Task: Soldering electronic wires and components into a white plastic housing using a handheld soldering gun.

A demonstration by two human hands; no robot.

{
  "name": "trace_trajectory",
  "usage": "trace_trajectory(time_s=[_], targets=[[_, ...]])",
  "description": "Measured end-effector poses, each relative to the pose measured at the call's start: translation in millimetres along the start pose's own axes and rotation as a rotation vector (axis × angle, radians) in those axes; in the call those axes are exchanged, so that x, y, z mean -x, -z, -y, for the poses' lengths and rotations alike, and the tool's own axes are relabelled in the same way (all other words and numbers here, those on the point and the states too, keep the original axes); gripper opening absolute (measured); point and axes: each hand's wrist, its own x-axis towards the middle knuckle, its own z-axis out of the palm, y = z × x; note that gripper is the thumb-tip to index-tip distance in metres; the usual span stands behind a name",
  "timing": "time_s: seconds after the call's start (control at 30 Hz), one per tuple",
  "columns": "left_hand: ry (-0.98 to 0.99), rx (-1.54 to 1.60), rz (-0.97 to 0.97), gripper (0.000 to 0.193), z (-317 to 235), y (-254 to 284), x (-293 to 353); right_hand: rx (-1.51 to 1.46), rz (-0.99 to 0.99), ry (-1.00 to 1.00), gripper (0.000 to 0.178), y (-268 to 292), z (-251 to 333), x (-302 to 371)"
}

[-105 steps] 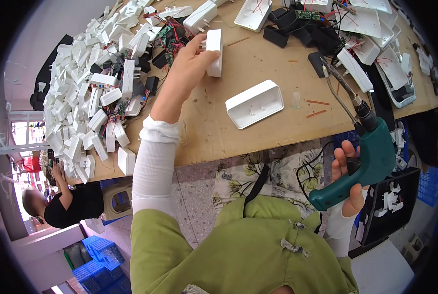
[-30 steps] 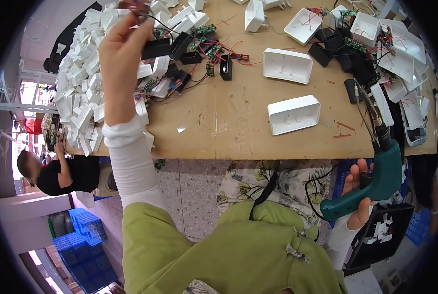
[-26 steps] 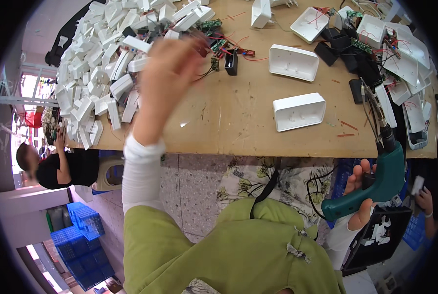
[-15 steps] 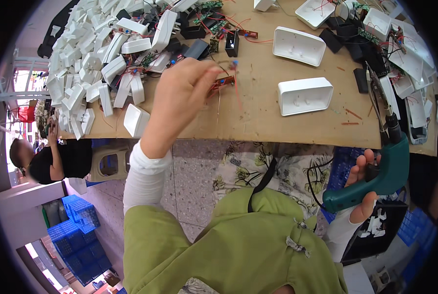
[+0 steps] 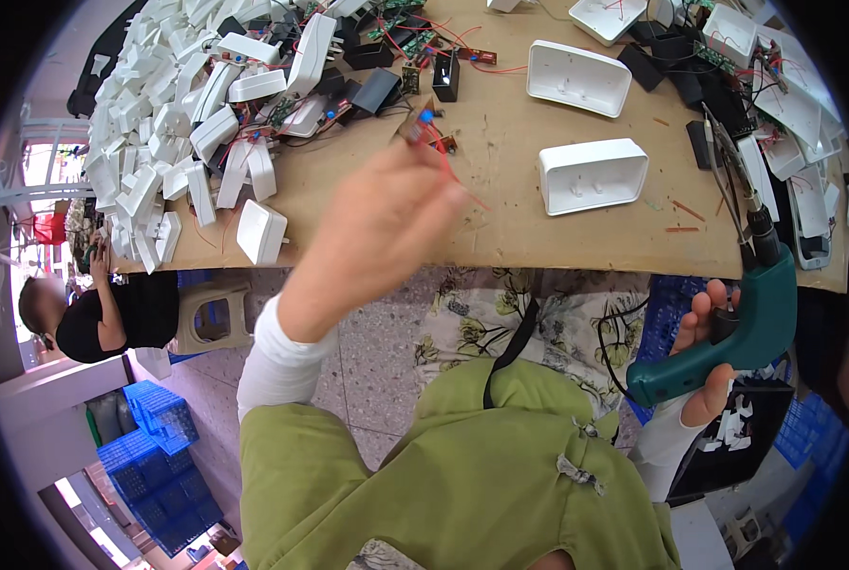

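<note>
Over the middle of the table, my left hand (image 5: 382, 218) is closed and partly blurred by motion. It grips a small circuit board (image 5: 417, 123) with a blue component and red wires that trail past the fingertips. My right hand (image 5: 693, 326) is wrapped round the handle of a green soldering gun (image 5: 762, 318), whose metal tip points toward the far side of the table. Two white plastic housings lie right of the left hand: the nearer one (image 5: 595, 179) and another (image 5: 578, 81) behind it, both with their hollow sides showing.
White plug casings (image 5: 173, 123) are heaped at the left, one lone casing (image 5: 262, 233) near the edge. Black boxes (image 5: 446, 78), boards and red wires lie at the back. More housings (image 5: 790, 114) crowd the right. A person (image 5: 111, 313) sits at far left near blue crates (image 5: 159, 465).
My left hand has come nearer and slightly right, and the circuit board in it has tilted upward. The right hand with the soldering gun has barely moved.
</note>
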Motion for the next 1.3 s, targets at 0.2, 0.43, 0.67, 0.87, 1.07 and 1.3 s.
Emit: trace_trajectory(time_s=[0.2, 0.43, 0.67, 0.87, 1.07, 1.3], targets=[[-0.045, -0.267, 0.406, 0.027, -11, -1, -1, -0.014, 0.018, 0.017, 0.072, -3, 0, 0], [-0.389, -0.449, -0.023, 0.021, 1, 12, -18, -0.004, -0.012, 0.042, 0.072, -4, -2, 1], [-0.628, -0.647, 0.066, 0.016, 17, -26, -46, 0.041, 0.004, 0.037, 0.073, -4, 1, 5], [-0.654, -0.651, 0.192, 0.008, 29, -15, -39, 0.067, 0.003, 0.05, 0.074, -4, -2, 2], [-0.524, -0.105, -0.221, 0.014, 27, -15, -23, 0.029, -0.001, 0.041, 0.073, -7, -3, -4], [-0.471, 0.054, -0.191, 0.022, 16, -54, -7, 0.014, -0.022, 0.016, 0.073, -12, -8, -5]])
